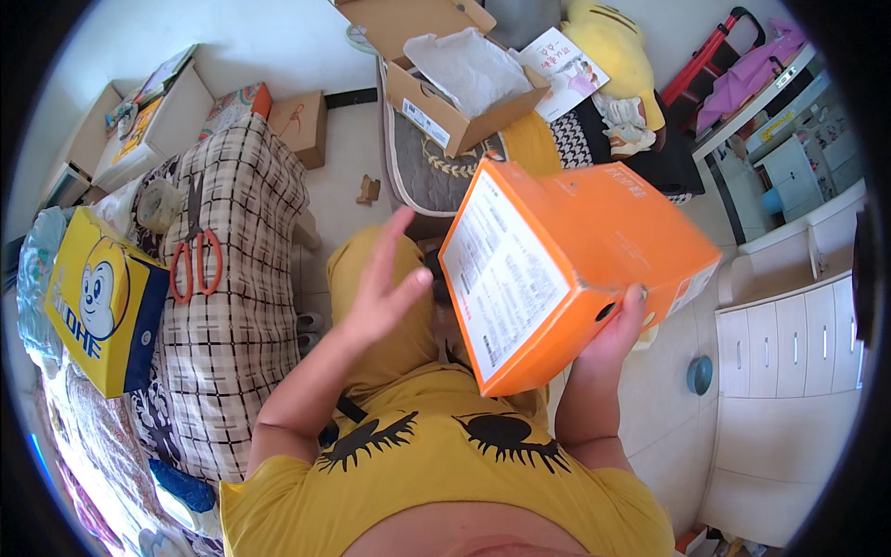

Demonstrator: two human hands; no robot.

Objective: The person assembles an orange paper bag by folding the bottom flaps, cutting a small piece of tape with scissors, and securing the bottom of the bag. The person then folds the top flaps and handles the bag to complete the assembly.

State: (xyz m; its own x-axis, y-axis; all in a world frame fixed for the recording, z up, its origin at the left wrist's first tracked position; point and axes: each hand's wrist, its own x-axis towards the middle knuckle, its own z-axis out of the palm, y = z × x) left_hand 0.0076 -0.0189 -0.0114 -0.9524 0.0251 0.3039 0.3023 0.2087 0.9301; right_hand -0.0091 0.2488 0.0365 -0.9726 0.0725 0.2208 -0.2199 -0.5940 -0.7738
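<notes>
An orange cardboard box (617, 227), tilted in front of my chest, rests in my right hand (617, 336). That hand grips its lower right edge, beside a small round hole; part of its fingers is hidden by the box. A white printed label (506, 278) covers the side of the box facing left. My left hand (385, 288) hovers just left of the box, apart from it, with fingers spread and nothing in them.
On the left, a checked cloth (241, 232) carries red-handled scissors (195, 246) and a yellow and blue box (102, 302). Ahead, an opened brown carton (464, 116) with white paper sits beside a yellow plush toy (608, 46) and shoes (626, 128). A bowl (700, 375) stands on the floor.
</notes>
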